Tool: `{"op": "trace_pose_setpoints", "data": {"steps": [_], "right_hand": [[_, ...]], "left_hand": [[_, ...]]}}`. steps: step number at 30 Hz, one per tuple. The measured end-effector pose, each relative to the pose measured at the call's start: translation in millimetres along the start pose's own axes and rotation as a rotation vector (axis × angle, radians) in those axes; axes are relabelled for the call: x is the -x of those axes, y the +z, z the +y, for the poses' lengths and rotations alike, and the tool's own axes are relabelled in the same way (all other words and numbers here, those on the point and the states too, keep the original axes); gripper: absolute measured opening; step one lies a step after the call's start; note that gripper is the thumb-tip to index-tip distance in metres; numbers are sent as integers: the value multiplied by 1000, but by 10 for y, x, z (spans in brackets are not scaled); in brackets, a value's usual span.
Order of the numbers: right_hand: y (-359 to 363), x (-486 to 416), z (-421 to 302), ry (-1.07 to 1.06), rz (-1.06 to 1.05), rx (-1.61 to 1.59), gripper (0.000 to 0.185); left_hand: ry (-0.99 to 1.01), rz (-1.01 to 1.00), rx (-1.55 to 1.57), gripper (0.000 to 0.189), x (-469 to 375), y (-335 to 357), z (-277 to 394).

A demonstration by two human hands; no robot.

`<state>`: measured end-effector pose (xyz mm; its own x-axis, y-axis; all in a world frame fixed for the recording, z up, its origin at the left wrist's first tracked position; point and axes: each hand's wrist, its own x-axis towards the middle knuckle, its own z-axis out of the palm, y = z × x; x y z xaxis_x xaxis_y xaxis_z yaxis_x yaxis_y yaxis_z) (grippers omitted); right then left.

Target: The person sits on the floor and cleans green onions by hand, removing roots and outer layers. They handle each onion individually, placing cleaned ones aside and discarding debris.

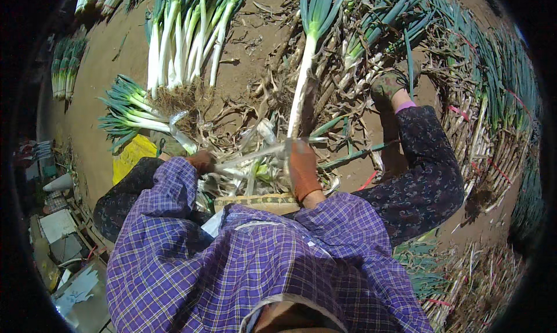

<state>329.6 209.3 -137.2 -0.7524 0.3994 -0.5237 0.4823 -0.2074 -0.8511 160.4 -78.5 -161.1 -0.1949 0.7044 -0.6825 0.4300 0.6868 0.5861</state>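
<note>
My right hand (303,167), in an orange-brown glove, grips the lower end of a long Welsh onion (308,59). The stalk's white shaft and green leaves point away from me. My left hand (201,161), gloved too and partly in shadow, is closed on one end of a pale strip of onion skin (254,155). Blurred, that strip stretches across to the stalk at my right hand. Peeled skins and leaf scraps (243,172) lie between my knees, beneath both hands.
Clean white-stemmed onions (178,50) lie ahead left, shorter ones (143,115) nearer. Unpeeled onions with dry leaves (330,80) lie ahead right. Tied bundles (491,93) line the far right. A yellow sheet (132,157) is by my left leg; boards and clutter (58,226) stand farther left.
</note>
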Motion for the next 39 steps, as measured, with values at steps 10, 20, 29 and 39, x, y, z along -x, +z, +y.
{"op": "trace_pose_setpoints", "data": {"steps": [10, 20, 29, 39], "right_hand": [[328, 210, -326, -65, 117, 260, 28], [444, 207, -581, 5, -239, 354, 43], [270, -341, -433, -25, 56, 38, 44], [-229, -695, -1979, -77, -599, -512, 42]], "left_hand": [[-75, 617, 177, 69, -1139, -1526, 1665], [-99, 962, 281, 38, -1449, -1344, 1350], [-213, 669, 1030, 50, 110, -377, -147], [644, 427, 751, 32, 95, -1039, 1610]]}}
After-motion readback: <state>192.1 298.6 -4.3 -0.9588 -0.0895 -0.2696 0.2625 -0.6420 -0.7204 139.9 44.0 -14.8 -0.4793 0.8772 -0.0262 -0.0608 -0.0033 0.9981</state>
